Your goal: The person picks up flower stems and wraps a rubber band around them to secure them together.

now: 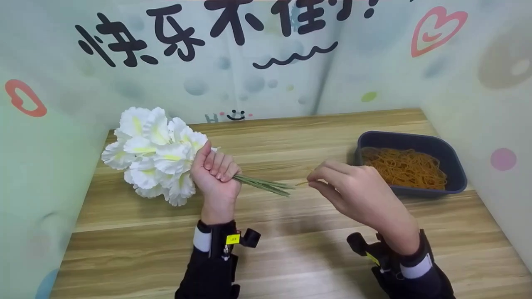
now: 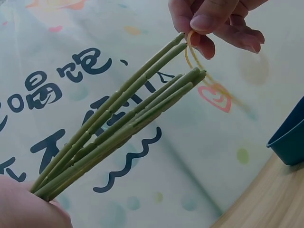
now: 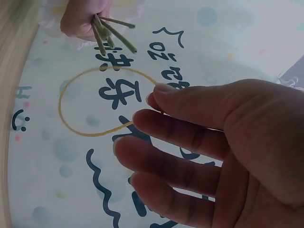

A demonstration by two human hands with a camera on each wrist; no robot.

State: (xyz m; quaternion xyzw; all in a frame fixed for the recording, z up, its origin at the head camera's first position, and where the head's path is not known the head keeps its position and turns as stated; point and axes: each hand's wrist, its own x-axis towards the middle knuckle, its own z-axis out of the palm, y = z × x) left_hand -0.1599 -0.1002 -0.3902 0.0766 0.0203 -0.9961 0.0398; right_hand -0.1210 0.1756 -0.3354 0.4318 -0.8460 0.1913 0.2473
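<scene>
My left hand (image 1: 218, 174) grips a bunch of artificial flowers (image 1: 156, 151) by the stems, just below the white ruffled blooms with yellow centres. The green stems (image 2: 123, 111) stick out past the fist toward the right, their cut ends slightly spread. Between thumb and index finger my right hand (image 1: 357, 191) pinches a thin yellow rubber band (image 3: 97, 135). It hangs as a single open loop in the right wrist view, close to the stem ends. The other right fingers are loosely bent and hold nothing.
A dark blue plastic tub (image 1: 455, 176) filled with a heap of rubber bands (image 1: 407, 168) stands at the right of the wooden table (image 1: 282, 241). A printed backdrop (image 1: 266, 89) with black lettering rises behind and on both sides.
</scene>
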